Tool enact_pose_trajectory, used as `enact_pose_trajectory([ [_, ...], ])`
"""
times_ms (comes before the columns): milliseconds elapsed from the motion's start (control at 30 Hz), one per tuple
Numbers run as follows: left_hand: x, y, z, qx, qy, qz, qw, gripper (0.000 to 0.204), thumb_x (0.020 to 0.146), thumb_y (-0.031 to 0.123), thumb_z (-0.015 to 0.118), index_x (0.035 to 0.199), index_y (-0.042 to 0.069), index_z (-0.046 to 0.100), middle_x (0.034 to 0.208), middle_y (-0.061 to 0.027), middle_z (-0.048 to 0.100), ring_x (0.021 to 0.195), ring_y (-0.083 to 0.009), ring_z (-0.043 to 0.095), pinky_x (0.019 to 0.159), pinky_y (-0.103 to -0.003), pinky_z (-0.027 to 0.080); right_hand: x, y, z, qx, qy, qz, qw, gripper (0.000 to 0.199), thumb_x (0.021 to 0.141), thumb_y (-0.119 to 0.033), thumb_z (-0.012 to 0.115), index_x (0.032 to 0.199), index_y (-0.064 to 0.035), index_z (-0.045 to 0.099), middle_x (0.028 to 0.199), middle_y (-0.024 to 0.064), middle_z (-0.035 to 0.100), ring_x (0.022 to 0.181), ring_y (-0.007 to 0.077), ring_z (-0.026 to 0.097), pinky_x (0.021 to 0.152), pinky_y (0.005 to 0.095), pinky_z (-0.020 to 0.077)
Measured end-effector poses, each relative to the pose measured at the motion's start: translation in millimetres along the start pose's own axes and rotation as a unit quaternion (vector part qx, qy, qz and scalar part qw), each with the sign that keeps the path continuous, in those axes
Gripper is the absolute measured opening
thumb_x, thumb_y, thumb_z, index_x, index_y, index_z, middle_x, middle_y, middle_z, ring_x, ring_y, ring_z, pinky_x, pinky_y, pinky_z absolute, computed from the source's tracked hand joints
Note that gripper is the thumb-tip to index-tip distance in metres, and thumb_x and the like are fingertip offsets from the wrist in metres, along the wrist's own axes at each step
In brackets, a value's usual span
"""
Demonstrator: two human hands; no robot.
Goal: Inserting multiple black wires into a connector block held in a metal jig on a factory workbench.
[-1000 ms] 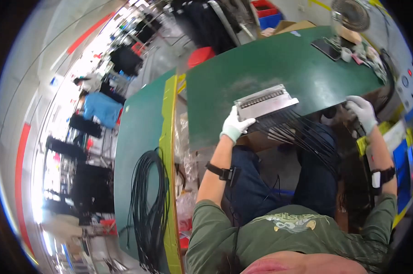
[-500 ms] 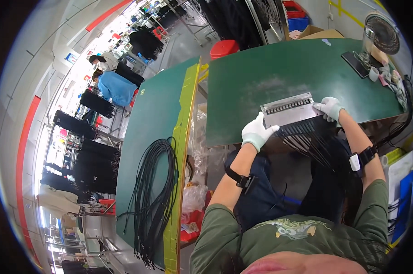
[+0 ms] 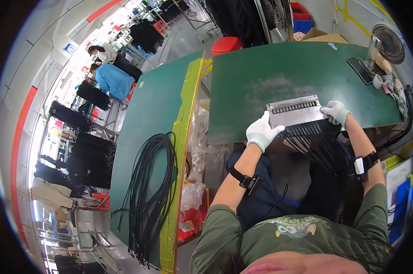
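A flat silver metal fixture [image 3: 297, 117] lies at the near edge of the green table, with a row of small dark slots or connector ends along its far side. Several black cables [image 3: 313, 145] run from its near edge and hang down over my lap. White gloves cover both hands. My left hand [image 3: 262, 131] grips the fixture's left end, thumb and fingers spread around the corner. At the opposite end, my right hand [image 3: 336, 113] pinches the edge, its fingers partly hidden below.
The green tabletop [image 3: 247, 73] extends beyond the fixture. A fan [image 3: 388, 43], a dark phone-like slab [image 3: 359, 70] and cloths stand at its right. On the left table lies a large bundle of black cables [image 3: 154, 192]. Two people work farther back. A red stool [image 3: 227, 44] stands behind.
The whole view has shifted slightly. Both hands keep hold of the fixture's two ends, with no clear change in their grip.
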State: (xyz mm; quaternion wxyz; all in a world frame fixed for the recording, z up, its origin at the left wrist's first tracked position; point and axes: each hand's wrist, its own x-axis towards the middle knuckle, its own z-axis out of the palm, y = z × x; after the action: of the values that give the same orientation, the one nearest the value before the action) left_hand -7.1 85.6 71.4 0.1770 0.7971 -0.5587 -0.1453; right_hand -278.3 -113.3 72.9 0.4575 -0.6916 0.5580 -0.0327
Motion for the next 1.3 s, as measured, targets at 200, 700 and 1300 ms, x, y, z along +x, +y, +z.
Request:
enact_pose_trajectory([
  [200, 1.3, -7.0, 5.2, -0.035, -0.007, -0.001, 0.999, 0.080, 0.076, 0.059, 0.072, 0.132, 0.006, 0.051, 0.101, -0.0154, 0.071, 0.095, -0.0342, 0.068, 0.079, -0.044, 0.053, 0.8, 1.6, 0.5, 0.013, -0.002, 0.002, 1.000, 0.038, 0.092, -0.040, 0.066, 0.075, -0.0061, 0.057, 0.056, 0.0050, 0.054, 0.040, 0.0138, 0.048, 0.036, 0.0277, 0.0370],
  [700, 0.4, -8.3, 7.4, -0.079, -0.003, -0.003, 0.997, 0.086, 0.074, 0.054, 0.076, 0.141, 0.008, 0.047, 0.092, -0.0083, 0.070, 0.086, -0.0294, 0.067, 0.075, -0.041, 0.053, -0.9, 13.7, 0.3, 0.165, 0.077, -0.043, 0.982, 0.034, 0.089, -0.039, 0.069, 0.077, -0.0095, 0.058, 0.057, -0.0004, 0.051, 0.040, 0.0082, 0.043, 0.036, 0.0251, 0.0323],
  [1300, -16.1, -68.9, 17.8, -0.866, 0.138, 0.120, 0.465, 0.065, 0.098, 0.021, 0.059, 0.153, 0.007, 0.025, 0.146, -0.0165, 0.043, 0.131, -0.0306, 0.045, 0.111, -0.045, 0.037, -101.7, -111.0, 114.4, 0.298, -0.212, -0.387, 0.847, 0.047, 0.092, -0.008, 0.065, 0.135, 0.0019, 0.051, 0.119, 0.0111, 0.063, 0.109, 0.0157, 0.061, 0.094, 0.0297, 0.0498],
])
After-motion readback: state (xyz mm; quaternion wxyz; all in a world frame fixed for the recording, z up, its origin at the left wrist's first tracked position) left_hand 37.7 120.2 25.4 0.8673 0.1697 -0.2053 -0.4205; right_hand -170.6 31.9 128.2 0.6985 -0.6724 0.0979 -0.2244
